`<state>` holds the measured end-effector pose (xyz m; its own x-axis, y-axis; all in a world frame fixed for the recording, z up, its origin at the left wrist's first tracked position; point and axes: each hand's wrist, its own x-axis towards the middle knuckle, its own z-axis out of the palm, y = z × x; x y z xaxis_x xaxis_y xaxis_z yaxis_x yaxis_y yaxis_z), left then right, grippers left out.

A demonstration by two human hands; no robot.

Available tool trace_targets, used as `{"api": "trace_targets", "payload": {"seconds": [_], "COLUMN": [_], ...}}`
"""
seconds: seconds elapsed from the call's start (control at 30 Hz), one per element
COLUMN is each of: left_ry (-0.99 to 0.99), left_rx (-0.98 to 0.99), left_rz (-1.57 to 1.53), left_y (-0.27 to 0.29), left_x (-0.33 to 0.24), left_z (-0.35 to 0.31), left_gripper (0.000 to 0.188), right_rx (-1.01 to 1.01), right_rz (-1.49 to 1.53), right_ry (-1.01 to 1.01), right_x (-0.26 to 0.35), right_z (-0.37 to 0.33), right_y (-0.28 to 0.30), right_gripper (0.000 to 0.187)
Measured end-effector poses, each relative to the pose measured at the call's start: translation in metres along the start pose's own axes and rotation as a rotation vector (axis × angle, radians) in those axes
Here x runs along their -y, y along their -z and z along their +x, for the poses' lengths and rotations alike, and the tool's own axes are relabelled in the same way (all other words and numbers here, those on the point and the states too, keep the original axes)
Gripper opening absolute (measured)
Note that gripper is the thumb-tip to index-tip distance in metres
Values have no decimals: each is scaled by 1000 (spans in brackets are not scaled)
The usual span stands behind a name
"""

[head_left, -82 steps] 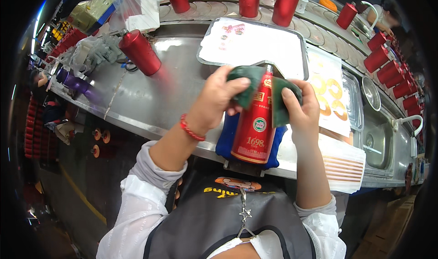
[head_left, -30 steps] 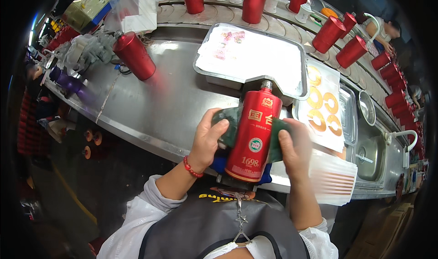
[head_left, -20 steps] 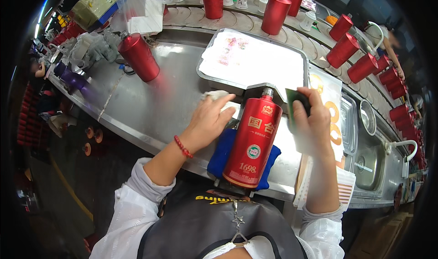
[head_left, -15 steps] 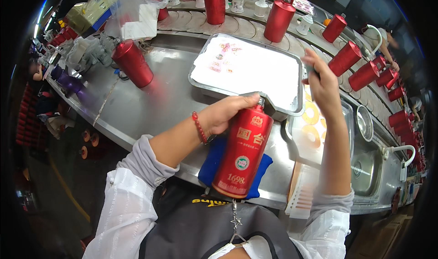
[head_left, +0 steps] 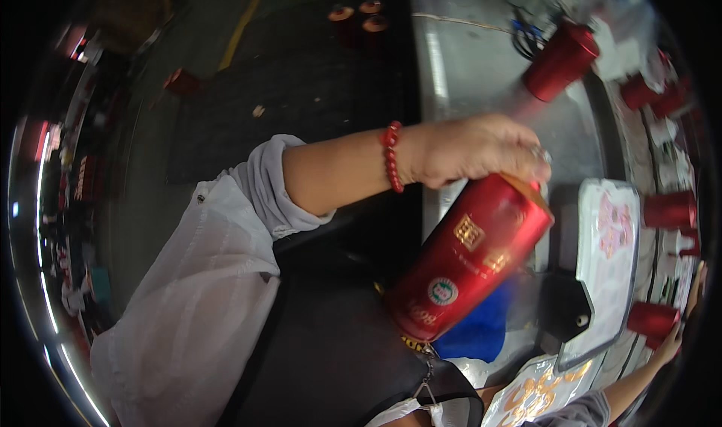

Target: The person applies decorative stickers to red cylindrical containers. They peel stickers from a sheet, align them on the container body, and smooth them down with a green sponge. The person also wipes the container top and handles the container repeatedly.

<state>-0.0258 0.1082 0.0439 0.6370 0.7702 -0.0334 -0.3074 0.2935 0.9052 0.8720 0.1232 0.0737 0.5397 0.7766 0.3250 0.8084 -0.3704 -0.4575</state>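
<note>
A red bottle (head_left: 470, 258) with gold markings and a round green-and-white emblem hangs tilted in front of my apron. My left hand (head_left: 481, 152), a red bead bracelet at its wrist, is closed around the bottle's top end; blur hides the neck. My right hand (head_left: 671, 343) reaches out to the far right, beside another red bottle (head_left: 654, 319). Its fingers look stretched and apart, though whether they touch that bottle I cannot tell. Under the held bottle lies a blue cloth (head_left: 477, 329) on the metal table (head_left: 451, 62).
To the right stands a tray (head_left: 613, 291) with a white sheet and pink decals. A clear tray (head_left: 538, 389) with golden shapes is nearer me. Another red bottle (head_left: 560, 62) stands on the table by dark cables (head_left: 524, 36). More red bottles (head_left: 669, 210) line the right side.
The view has swung to the left. My left hand still holds the bottle, now more tilted. My right hand has gone from above the trays to a red bottle at the far right.
</note>
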Motion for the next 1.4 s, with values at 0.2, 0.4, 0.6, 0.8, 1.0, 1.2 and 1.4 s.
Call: {"api": "trace_targets", "payload": {"seconds": [0.2,0.4,0.6,0.8,1.0,1.2,1.4], "left_ry": [-423,-393,-255,67,325,54,97], "left_rx": [-784,-1390,-1618,-1730,-1663,-1614,-1077], "left_rz": [99,898,1338,1237,1217,1732,1512], "left_y": [136,379,592,692,720,684,671], "left_x": [-47,-27,-17,-4,-9,-30,-27], "left_z": [-184,-219,-182,-143,-126,-117,-66], "left_gripper": [21,33,40,41,42,35,29], "right_rx": [-131,-107,-92,-93,-102,-113,-124], "right_rz": [-411,-221,-187,-218,-236,-210,-191], "right_ry": [-71,-74,-159,-227,-259,-283,-288], "right_x": [61,220,322,369,395,403,409], "right_z": [-87,-261,-360,-395,-412,-429,-443], "right_y": [8,-24,-64,-84,-88,-90,-89], "right_gripper": [70,65,60,55,50,45,41]}}
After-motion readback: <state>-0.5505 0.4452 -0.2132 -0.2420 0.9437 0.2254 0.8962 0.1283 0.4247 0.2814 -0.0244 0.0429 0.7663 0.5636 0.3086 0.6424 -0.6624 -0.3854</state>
